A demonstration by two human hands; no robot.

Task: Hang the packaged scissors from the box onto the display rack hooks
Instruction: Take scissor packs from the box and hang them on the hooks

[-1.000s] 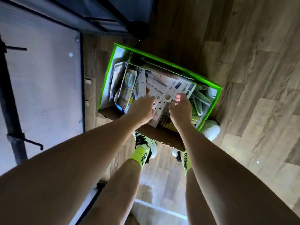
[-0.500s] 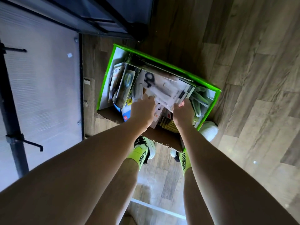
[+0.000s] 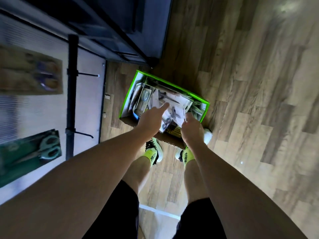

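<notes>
A cardboard box with a bright green rim [image 3: 174, 85] stands on the wood floor, full of several packaged scissors. My left hand [image 3: 150, 121] holds a white scissors pack [image 3: 172, 100] at the top of the pile, its forefinger stretched out along the card. My right hand [image 3: 190, 127] pinches the near edge of another white scissors pack [image 3: 178, 116] lifted out of the pile. At the left stands the display rack post [image 3: 70, 94] with a bare hook [image 3: 88, 75] and a lower bare hook [image 3: 85, 134].
Two scissors packs hang on the rack panel, a brown card [image 3: 31, 73] above and a green one [image 3: 29, 153] below. A dark metal shelf frame [image 3: 131, 40] stands behind the box. My feet [image 3: 153, 152] are just this side of it.
The view has risen and pulled back, bringing the rack and its hung packs into sight. Both hands have lifted a little over the box, and the left forefinger has straightened.
</notes>
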